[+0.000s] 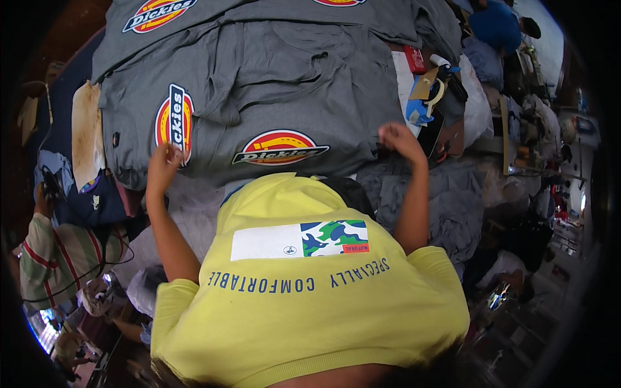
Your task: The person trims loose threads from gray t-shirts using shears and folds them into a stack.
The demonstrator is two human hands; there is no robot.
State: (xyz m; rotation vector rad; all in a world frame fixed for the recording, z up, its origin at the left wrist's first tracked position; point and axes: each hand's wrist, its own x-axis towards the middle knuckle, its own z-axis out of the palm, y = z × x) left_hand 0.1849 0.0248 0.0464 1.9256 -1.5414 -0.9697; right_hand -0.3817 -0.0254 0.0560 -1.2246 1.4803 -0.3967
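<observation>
In front of me a grey T-shirt [259, 97] lies spread across the table, its cloth wrinkled. One coloured oval emblem [186, 119] sits at its left part and another emblem [281, 149] along its near edge. My left hand [163, 169] is at the near left edge, fingers curled and pinched on the cloth beside the left emblem. At the right edge of the shirt is my right hand [402, 141], its fingers curled in; whether they hold cloth is hard to see. Both arms are bent at the elbows.
More grey shirts [272, 10] lie beyond. To the right are a blue tape dispenser [419, 111], a red box [414, 59], a dark flat device [431, 132] and crumpled grey cloth [420, 200]. Stained cardboard [87, 126] lies left. A person in a striped shirt [55, 258] is nearby; another wears blue [495, 29].
</observation>
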